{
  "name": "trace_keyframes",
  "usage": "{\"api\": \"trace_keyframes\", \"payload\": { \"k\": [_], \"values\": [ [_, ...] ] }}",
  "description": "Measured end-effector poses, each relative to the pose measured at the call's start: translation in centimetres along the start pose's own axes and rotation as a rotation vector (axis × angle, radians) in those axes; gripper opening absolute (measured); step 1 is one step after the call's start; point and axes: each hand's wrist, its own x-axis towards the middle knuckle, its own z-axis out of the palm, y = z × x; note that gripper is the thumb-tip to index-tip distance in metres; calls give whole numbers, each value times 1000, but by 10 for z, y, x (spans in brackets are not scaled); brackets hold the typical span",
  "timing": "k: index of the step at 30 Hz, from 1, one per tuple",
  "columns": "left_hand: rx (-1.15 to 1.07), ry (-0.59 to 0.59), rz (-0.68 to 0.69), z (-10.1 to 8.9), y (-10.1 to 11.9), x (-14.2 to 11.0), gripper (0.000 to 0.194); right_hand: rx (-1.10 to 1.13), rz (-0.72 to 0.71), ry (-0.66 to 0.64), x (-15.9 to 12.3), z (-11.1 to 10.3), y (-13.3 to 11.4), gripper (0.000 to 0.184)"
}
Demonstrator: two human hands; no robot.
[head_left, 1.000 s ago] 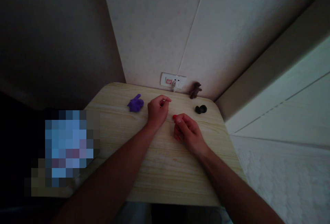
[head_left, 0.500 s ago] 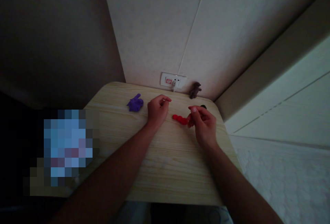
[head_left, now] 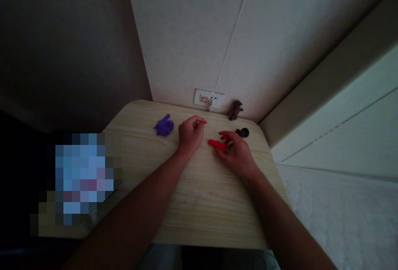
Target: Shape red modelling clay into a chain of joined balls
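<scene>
The left hand (head_left: 190,133) rests on the wooden worktop (head_left: 202,203), just short of 12 o'clock from its middle, its fingers curled loosely; whether the palm hides anything, I cannot tell. At about 1 o'clock lies the red lumpy strip (head_left: 219,145), rounded lumps joined in a row. The right hand (head_left: 239,155) reaches over the strip's right end, thumb and fingers parted fairly wide on either side; whether the skin touches it is unclear.

As for progress, the strip is already one connected row, though its covered end cannot be judged, nor whether any shaping is left. The purple molded figure (head_left: 164,127) lies at 11 o'clock and looks formed. Between 1 and 2 o'clock, just beyond the right hand, is a black rounded piece (head_left: 245,132). Farther off, the brown figurine (head_left: 235,110) stands upright near the wall, close to the wall socket (head_left: 203,99) with its plug (head_left: 210,103).

Half a second ago the right hand was farther right, fingertips drawn narrow, hiding most of the black piece; now it covers more of the strip. The left hand, purple figure and figurine keep their places.
</scene>
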Motion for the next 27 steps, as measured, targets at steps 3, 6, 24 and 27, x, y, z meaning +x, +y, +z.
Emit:
{"api": "trace_keyframes", "payload": {
  "k": [3, 6, 24, 27],
  "values": [
    [-3, 7, 1, 0, 0, 0, 20, 26, -3, -33, 0, 1, 3, 40],
    [-62, 5, -8, 0, 0, 0, 19, 127, 59, 27, 1, 2, 4, 34],
    [-837, -468, -415, 21, 9, -14, 40, 624, 109, 299, 1, 15, -6, 43],
    [-859, -420, -503, 16, 14, -11, 29, 636, 122, 350, 2, 12, -3, 36]
  ]
}}
